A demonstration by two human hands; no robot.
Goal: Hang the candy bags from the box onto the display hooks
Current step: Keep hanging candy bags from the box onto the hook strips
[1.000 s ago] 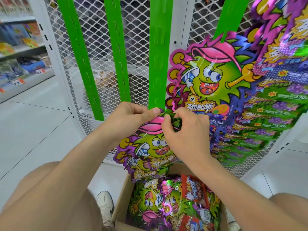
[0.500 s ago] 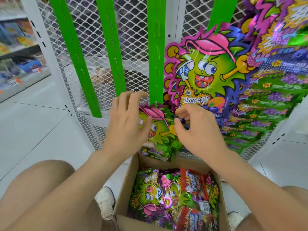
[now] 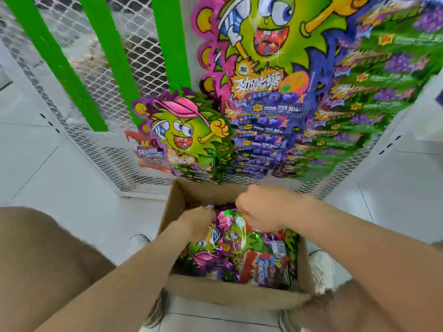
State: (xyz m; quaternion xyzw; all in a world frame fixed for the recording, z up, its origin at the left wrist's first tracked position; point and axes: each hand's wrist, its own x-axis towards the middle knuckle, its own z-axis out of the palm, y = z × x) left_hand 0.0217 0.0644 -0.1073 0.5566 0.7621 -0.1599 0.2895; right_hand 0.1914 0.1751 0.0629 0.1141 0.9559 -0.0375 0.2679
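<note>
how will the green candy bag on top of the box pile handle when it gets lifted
Probably floppy: the candy bag is crinkled foil, bent over the pile in the box. Likely light, since a similar hung bag dangles from a thin green strip. Its glossy film may slip.

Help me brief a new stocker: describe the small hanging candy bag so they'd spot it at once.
On the white wire-mesh panel, find the green plastic strip nearest the giant foil display bag. At its bottom end, just above the brown cardboard box, hangs the small green foil candy bag. It is far smaller than that neighbour.
</note>
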